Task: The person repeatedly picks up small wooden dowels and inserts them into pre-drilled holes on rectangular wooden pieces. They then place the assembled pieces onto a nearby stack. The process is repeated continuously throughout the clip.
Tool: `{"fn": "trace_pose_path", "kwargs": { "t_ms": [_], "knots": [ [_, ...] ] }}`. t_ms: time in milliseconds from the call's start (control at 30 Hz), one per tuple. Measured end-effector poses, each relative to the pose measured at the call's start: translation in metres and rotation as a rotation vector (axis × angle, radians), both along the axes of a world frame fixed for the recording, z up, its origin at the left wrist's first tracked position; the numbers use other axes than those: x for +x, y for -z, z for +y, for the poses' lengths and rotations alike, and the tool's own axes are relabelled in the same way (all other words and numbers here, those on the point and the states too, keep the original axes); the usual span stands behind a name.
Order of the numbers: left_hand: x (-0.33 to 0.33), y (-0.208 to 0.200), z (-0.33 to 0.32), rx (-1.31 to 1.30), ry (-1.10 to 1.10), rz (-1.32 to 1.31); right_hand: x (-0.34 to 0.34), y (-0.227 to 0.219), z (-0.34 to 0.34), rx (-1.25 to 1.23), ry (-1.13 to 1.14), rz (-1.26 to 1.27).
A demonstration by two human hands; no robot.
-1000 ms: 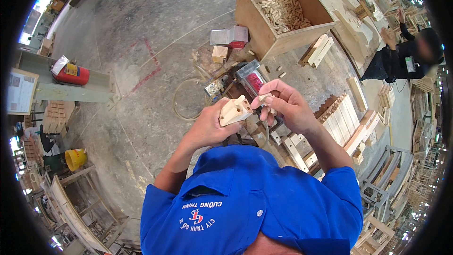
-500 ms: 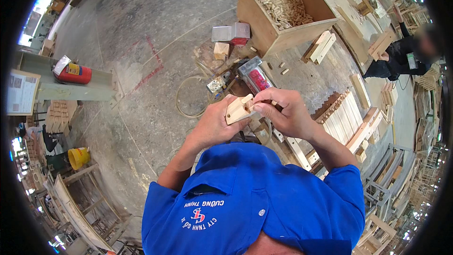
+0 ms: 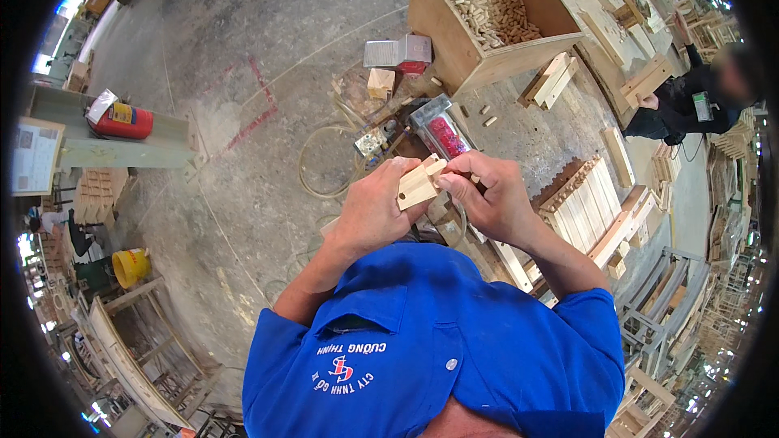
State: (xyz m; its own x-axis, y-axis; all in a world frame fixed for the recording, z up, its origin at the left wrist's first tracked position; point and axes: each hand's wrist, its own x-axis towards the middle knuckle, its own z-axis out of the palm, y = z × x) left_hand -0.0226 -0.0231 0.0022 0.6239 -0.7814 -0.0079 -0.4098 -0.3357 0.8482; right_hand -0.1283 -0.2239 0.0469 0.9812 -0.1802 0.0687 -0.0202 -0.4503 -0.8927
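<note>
My left hand [image 3: 365, 209] is closed around a pale wooden block [image 3: 416, 186] with a round dark hole near one corner. A short wooden dowel [image 3: 436, 168] sticks out at the block's right end. My right hand [image 3: 497, 199] is closed at that end, thumb and forefinger pinched against it. What lies between those fingertips is mostly hidden, though it looks like another dowel. Further back in the right palm shows a small piece of pale wood [image 3: 477, 182]. Just beyond the hands stands a clear-sided container with red contents [image 3: 442, 134].
A large plywood box [image 3: 519, 61] of loose dowels stands at the far right. Stacked wooden slats [image 3: 580, 211] lie to my right. A coiled hose [image 3: 312, 182] rests on the floor. Another person [image 3: 682, 101] holds a board at the right. A fire extinguisher [image 3: 122, 120] is at left.
The block has turned in my left hand, so its broad face shows more and the hole at its right end is covered. My right fingers stay pressed at that end.
</note>
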Motion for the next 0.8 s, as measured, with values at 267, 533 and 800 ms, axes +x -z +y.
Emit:
{"fn": "trace_pose_path", "kwargs": {
  "t_ms": [267, 533, 800],
  "knots": [
    [-0.002, 0.001, -0.003, 0.032, 0.005, -0.156, -0.002, 0.0, 0.001, -0.114, 0.035, -0.026],
    [-0.001, 0.006, -0.004, 0.031, -0.002, -0.17, -0.002, 0.005, 0.007, -0.06, 0.081, 0.022],
    [0.015, 0.013, 0.001, -0.15, 0.029, 0.248, -0.006, 0.017, -0.02, 0.496, 0.144, 0.262]
  ]
}}
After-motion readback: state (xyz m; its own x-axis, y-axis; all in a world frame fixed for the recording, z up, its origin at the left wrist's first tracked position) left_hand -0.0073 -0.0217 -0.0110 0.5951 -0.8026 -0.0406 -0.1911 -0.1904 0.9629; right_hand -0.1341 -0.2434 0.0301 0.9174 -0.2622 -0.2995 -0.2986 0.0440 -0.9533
